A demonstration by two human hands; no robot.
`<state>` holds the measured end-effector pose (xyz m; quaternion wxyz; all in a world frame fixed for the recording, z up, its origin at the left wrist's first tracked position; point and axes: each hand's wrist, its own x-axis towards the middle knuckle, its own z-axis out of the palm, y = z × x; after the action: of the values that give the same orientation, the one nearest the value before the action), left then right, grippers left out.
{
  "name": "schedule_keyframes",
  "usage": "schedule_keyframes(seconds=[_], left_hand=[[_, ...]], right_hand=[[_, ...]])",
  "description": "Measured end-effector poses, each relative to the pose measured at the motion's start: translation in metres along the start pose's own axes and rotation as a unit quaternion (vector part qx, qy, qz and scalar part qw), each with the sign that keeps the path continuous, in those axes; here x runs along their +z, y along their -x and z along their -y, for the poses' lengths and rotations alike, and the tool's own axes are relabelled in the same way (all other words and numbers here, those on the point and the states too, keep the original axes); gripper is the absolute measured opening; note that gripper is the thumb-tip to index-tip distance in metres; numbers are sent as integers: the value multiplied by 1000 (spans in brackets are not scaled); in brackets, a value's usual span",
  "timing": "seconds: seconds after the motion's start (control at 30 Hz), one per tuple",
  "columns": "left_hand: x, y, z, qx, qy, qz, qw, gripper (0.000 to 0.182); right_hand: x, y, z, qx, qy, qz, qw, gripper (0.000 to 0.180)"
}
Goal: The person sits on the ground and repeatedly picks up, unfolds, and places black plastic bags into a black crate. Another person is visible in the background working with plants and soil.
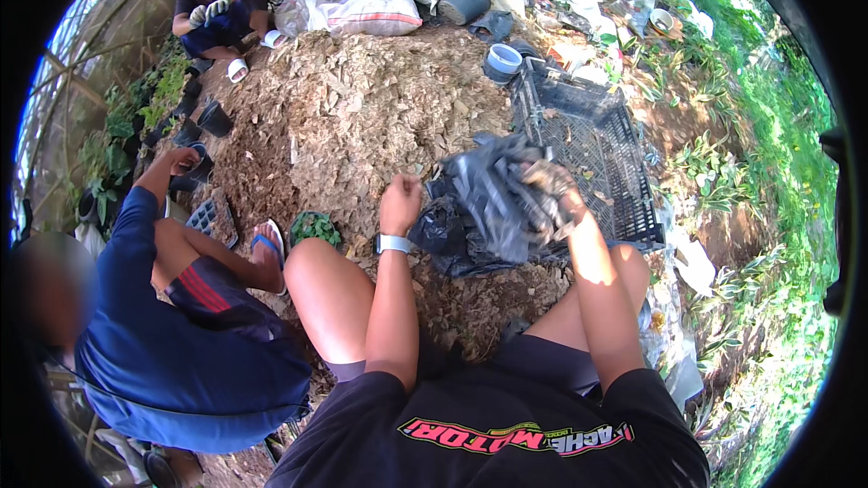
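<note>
My right hand (553, 186) grips a bunch of crumpled black plastic bags (491, 193), blurred by motion, above the near left part of a black plastic crate (586, 142). Dappled light or soil marks that hand. More black plastic (441, 230) lies bunched below, close to the crate's near left corner. My left hand (401, 195), with a watch on the wrist, is just left of the bags. Its fingers are curled in, and nothing shows between them. A small pot of green leafy plants (315, 228) stands by my left knee.
Dry leaf litter and soil (373, 95) spread ahead. At left a co-worker (183, 352) holds a black pot (196, 156) near a seedling tray (213, 217). Another person in gloves (213, 7) squats far left. Full sacks (373, 10), a dark bucket (464, 1) and a pale tub (504, 58) stand beyond.
</note>
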<state>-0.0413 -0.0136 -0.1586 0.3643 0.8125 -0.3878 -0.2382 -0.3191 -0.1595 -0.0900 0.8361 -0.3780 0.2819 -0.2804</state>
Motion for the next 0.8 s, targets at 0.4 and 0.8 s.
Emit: schedule_keyframes(seconds=[0.4, 0.8], left_hand=[[54, 14, 45, -101, -140, 138, 975, 47], [60, 28, 20, -35, -141, -3, 989, 79]], right_hand=[[-44, -23, -4, -43, -136, -38, 989, 29], [-55, -14, 0, -90, 86, -98, 987, 41]])
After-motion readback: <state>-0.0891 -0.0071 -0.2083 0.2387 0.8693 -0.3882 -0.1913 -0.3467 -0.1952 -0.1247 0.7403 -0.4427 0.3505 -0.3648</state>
